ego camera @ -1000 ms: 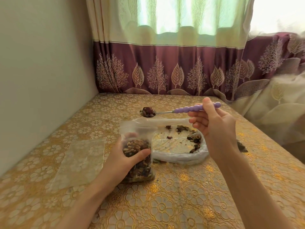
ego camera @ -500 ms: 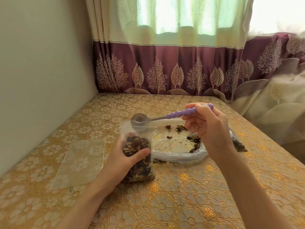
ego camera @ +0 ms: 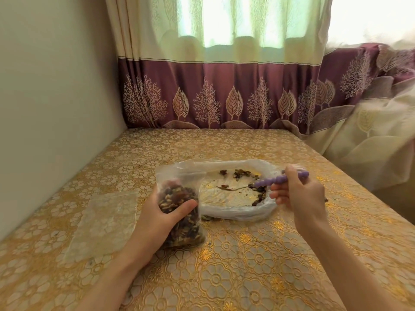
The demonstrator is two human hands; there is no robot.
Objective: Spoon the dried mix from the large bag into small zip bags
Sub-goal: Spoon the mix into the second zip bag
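— While the left hand [ego camera: 157, 212] grips the small zip bag [ego camera: 179, 207] upright on the table [ego camera: 247, 265], thumb across its front, how full is it?
— Packed with dried mix [ego camera: 177, 198] to about where the thumb lies; the clear top stands open above.

— And the right hand [ego camera: 301, 194]?
— It pinches the purple handle of the spoon [ego camera: 258, 184], whose bowl lies low inside the large bag [ego camera: 238, 212].

— Where does that bag sit?
— Flat, just right of the small one, touching it, mouth spread wide; only scraps of mix lie along its far and right edges.

— Room to move?
— A flat empty zip bag [ego camera: 105, 223] lies left, near the wall [ego camera: 56, 97]. Bare cloth runs back to the curtain [ego camera: 224, 97] and forward to the near edge.
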